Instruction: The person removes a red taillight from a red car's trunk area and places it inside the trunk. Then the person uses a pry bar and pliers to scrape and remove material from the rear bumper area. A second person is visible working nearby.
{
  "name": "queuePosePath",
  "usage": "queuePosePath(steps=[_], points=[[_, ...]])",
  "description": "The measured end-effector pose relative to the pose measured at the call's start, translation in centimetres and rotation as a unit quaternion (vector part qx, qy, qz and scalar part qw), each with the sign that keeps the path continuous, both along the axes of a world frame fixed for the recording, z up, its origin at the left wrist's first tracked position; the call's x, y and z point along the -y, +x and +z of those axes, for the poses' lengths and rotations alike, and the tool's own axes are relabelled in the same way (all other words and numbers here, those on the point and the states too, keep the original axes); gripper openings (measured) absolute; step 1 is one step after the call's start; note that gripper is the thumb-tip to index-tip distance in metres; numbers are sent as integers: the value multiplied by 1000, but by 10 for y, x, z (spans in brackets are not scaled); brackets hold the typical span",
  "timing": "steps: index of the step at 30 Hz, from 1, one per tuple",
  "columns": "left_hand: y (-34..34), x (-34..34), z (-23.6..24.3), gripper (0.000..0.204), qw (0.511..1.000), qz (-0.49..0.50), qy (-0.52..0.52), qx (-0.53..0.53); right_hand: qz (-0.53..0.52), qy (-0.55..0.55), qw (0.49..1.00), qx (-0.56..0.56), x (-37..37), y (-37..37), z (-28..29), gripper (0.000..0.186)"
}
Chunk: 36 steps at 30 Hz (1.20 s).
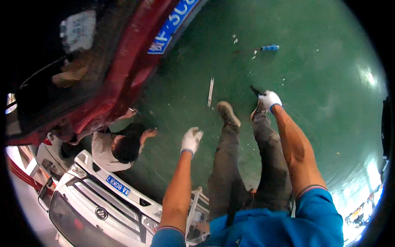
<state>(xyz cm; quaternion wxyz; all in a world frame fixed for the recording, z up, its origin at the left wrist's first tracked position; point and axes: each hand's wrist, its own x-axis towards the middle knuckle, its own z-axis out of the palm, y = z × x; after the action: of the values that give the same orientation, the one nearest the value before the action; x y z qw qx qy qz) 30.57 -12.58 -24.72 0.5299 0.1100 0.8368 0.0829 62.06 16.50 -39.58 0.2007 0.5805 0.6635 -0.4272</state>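
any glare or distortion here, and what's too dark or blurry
In the head view, glare whitens the green floor near the right rim, the red vehicle at upper left is partly in deep shadow, and the fisheye bends edges and blackens corners; in the head view, the dark object in the right hand is too indistinct to identify.
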Motion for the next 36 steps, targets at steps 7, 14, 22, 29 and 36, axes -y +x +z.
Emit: queuePosePath(steps=[7, 14, 22, 29, 36], points=[[-3, -105, -234, 61, 980, -113, -95, -136, -196, -126, 964, -127, -66, -22, -120, 56], [9, -113, -361, 52, 948, -129, -152, -248, -315, -149, 935, -61, -37, 103, -171, 55], [19, -130, -340, 36, 964, -162, -99, -186, -327, -193, 925, 24, 20, 168, -109, 52], [94, -250, -98, 20, 986, -10, 94, 136, -95, -156, 975, -126, -26, 1, 101, 64], [100, -346, 122, 14, 962, -128, 197, 141, -40, 0, 972, -233, -72, -21, 279, 52]])
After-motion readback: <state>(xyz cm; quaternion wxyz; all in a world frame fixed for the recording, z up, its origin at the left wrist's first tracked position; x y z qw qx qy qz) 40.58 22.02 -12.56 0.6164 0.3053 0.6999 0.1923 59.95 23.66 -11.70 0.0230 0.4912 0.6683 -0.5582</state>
